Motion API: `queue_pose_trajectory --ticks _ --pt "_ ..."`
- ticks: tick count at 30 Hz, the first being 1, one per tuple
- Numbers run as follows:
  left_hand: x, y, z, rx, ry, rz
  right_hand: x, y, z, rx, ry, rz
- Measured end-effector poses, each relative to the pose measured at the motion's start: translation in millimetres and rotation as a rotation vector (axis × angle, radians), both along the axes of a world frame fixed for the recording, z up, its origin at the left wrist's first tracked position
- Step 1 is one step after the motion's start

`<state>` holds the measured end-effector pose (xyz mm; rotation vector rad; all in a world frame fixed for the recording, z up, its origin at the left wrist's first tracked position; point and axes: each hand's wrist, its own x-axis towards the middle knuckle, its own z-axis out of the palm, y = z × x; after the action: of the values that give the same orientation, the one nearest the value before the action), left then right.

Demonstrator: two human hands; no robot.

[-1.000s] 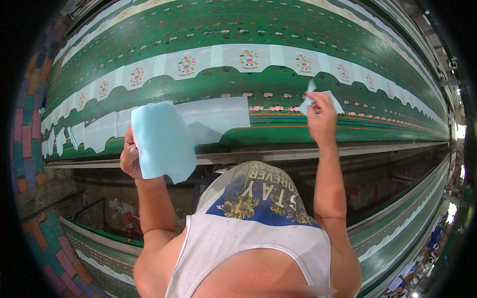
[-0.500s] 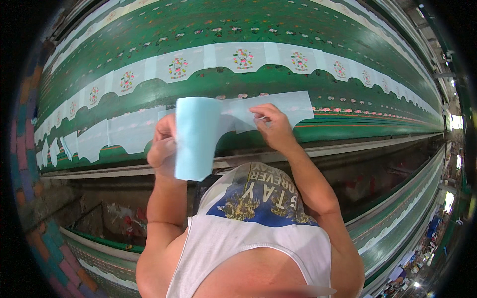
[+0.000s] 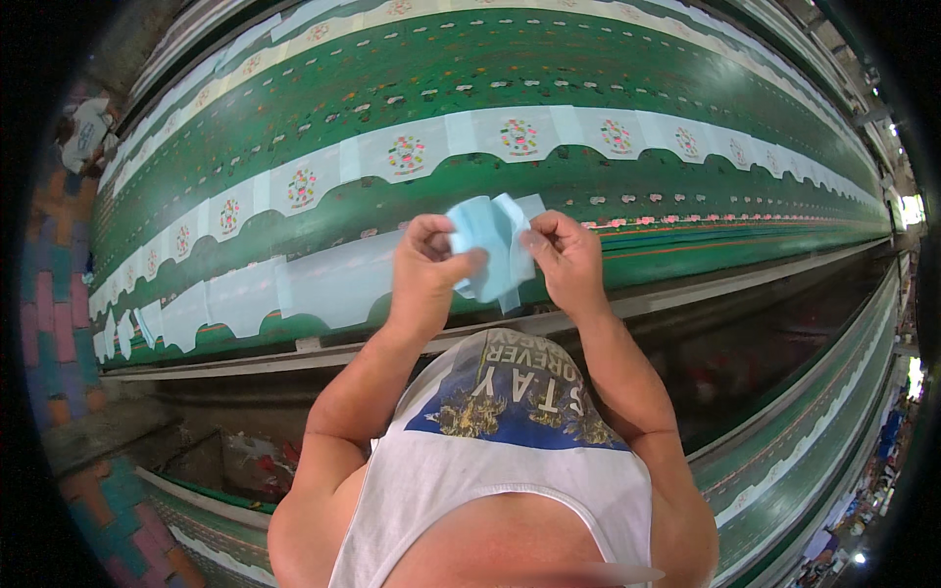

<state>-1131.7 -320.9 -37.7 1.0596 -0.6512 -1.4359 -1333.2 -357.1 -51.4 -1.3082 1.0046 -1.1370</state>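
Observation:
A stack of light blue cloth pieces (image 3: pixel 480 247) is held up over the near edge of the long green table (image 3: pixel 706 260), bent and curling between my hands. My left hand (image 3: pixel 423 267) grips its left side, thumb across the front. On the right side, the thumb and fingers of my right hand (image 3: pixel 571 257) pinch the cloth's edge. Beneath and to the left lies a row of plain pale blue cut pieces (image 3: pixel 338 282) with curved notches along the near side. The cloth and my hands partly cover the row's right end.
Farther across the table runs a row of pale pieces (image 3: pixel 470 135) with colourful printed motifs. A rail (image 3: pixel 676 299) borders the near side, with a dark trough (image 3: pixel 725 367) below. Another green table (image 3: pixel 784 451) stands at lower right. A person (image 3: pixel 86 137) is at the far left.
My right hand has come from the piece on the table to the stack's right edge. The stack, flat and upright before, is now bent. The view has shifted along the table.

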Motion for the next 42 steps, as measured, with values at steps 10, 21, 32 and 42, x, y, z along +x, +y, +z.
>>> queue_pose_trajectory --ticks 10,21,32,42 --pt "1.2 45.4 -28.9 0.219 -0.090 0.343 -141.1 -65.1 -100.0 0.273 -0.046 -0.232" --pt "-0.8 84.4 62.1 -0.200 0.025 0.578 -223.7 -91.4 -131.5 0.268 -0.067 -0.347" --pt "-46.1 25.4 46.4 -0.250 0.239 0.205 -272.3 -102.3 -125.5 0.331 0.137 -0.482" --pt "-162.0 -52.9 -1.3 0.001 0.252 -0.177 -206.1 -42.2 -16.4 -0.056 0.195 -0.289"
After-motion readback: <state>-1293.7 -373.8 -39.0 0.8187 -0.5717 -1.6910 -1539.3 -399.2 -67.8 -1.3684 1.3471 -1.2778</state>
